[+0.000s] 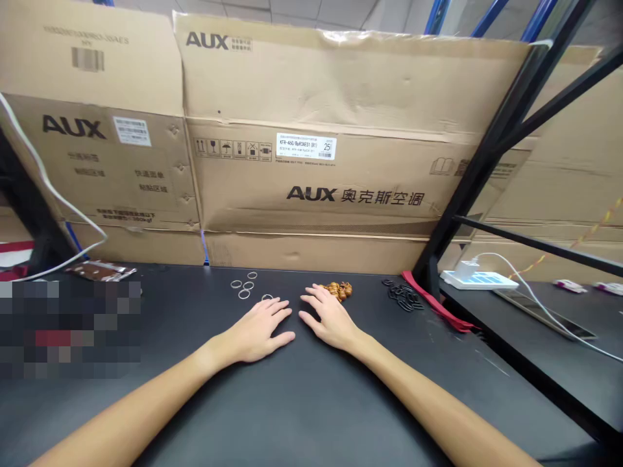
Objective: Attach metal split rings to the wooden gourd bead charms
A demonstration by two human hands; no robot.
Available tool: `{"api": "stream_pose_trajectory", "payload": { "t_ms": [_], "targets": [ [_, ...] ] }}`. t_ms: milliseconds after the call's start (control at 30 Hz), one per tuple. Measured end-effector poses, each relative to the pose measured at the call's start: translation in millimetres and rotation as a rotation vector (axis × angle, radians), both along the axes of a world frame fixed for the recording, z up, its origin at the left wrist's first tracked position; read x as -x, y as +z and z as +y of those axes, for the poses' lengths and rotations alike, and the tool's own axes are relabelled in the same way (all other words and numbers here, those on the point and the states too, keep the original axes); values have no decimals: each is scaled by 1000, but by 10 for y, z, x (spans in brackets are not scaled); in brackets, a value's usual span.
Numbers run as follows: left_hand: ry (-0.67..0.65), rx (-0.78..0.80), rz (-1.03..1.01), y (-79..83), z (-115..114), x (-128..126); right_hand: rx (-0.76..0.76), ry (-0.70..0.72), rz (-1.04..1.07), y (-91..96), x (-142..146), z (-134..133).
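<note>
My left hand (257, 327) lies flat on the black tabletop (311, 395) with its fingers spread, and its fingertips are just below a small group of thin silver rings (244, 285). My right hand (328, 318) rests palm down, also holding nothing. Its fingertips reach close to a small heap of brown wooden beads (339, 291). To the right of the beads lies a loose pile of black rings (403, 296), out of reach of both fingertips.
A red strap (435, 303) runs off the table's right side beside a black shelf post (467, 188). Flattened AUX cardboard boxes (311, 175) stand along the back edge. A white device (479, 280) with a cable sits on a lower surface at right. A blurred patch covers the table's left part.
</note>
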State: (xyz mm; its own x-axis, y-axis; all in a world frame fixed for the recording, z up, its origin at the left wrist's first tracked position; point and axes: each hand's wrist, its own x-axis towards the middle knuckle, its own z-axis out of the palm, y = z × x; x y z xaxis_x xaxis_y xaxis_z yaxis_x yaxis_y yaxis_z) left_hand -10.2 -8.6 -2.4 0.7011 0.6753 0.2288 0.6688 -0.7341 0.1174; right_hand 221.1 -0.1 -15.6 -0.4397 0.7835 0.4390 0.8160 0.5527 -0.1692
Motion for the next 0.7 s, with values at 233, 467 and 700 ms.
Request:
{"api": "stream_pose_trajectory", "payload": {
  "t_ms": [233,467,700],
  "targets": [
    [208,-60,-26,-34,-37,-48,-95,-198,-57,-64,-50,93],
    [-72,-31,-80,27,-41,-28,-86,28,20,-35,-46,77],
    [-68,-114,-156,57,-61,-61,-196,21,84,-7,-55,70]
  ]
}}
